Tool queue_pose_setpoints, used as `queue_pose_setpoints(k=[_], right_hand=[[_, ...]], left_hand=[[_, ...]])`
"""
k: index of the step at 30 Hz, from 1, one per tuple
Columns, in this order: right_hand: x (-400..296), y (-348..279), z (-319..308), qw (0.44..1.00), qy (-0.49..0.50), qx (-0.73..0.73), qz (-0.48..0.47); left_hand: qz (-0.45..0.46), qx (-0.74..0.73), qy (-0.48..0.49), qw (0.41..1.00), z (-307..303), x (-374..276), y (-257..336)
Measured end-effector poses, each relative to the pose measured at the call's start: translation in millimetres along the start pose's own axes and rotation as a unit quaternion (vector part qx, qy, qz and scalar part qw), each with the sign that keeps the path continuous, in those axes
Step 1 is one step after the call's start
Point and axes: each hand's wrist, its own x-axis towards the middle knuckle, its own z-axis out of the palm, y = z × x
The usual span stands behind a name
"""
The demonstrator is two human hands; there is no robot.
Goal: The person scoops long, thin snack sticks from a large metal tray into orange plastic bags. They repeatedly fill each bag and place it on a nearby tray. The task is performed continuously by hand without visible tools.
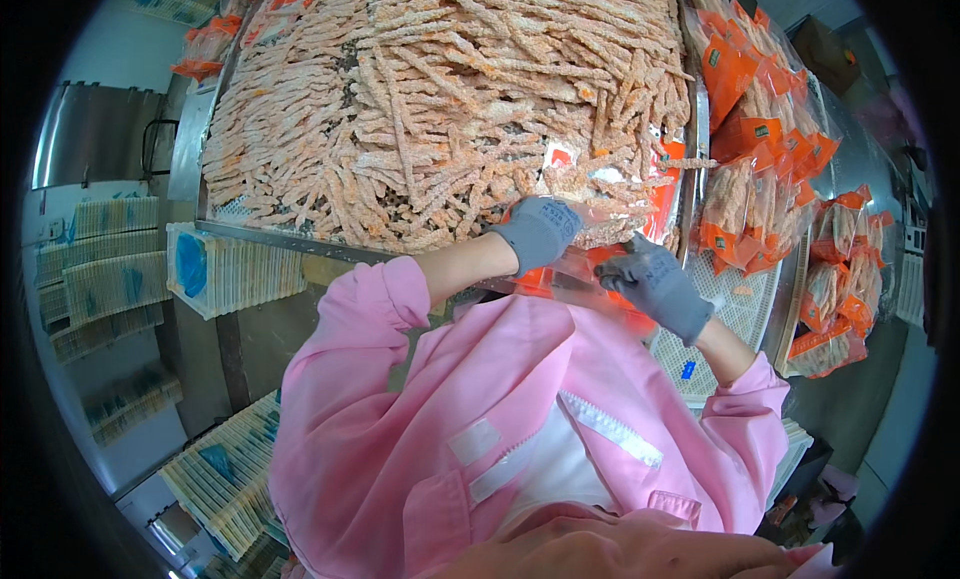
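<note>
Both my hands wear grey gloves near the close edge of a metal-rimmed tray (330, 250) heaped with rough, coated food sticks (465, 91). My left hand (544, 230) is at a clear-and-orange plastic bag (611, 207), with its fingertips hidden behind the glove and the bag. A few sticks seem to lie in or under that bag. My right hand (652, 279) is just right of it, fingers curled at the bag's orange near part; whether it grips the film is unclear. Another orange-and-clear bag (666, 185) lies flat on the tray's right side, under some sticks.
Filled orange-and-clear bags (757, 128) are piled to the right, with more bags (844, 271) beyond. A white perforated tray (739, 297) is below the right edge. Stacked cream trays (240, 267) stand at lower left, and other stacks (232, 474) are on the floor side.
</note>
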Motion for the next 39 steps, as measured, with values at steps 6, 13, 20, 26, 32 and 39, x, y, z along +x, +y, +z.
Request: queue_pose_setpoints(k=[6,13,20,26,32,39], right_hand=[[3.7,2.0,-12.3,0.989,0.047,0.138,-0.022],[4.4,9.8,25.7,0.993,-0.051,0.097,0.036],[7.7,-13.1,13.0,0.997,0.001,0.01,-0.075],[3.2,-3.3,-3.8,0.999,-0.008,-0.004,-0.044],[9.9,1.0,4.0,0.997,0.042,-0.062,-0.03],[-2.4,4.4,5.8,0.989,0.101,-0.092,-0.056]], left_hand=[[0.124,-0.008,0.049,0.991,-16.8,-1.1,41.8],[0.007,0.407,-0.172,0.897,4.4,17.1,30.2],[-0.089,0.114,-0.007,0.989,-4.1,11.1,21.5],[-0.093,-0.105,0.277,0.951,-70.3,-51.7,-28.3],[-0.157,0.498,0.318,0.791,3.7,-51.1,-142.2],[-0.222,0.238,0.295,0.898,-34.9,-52.5,-163.6]])
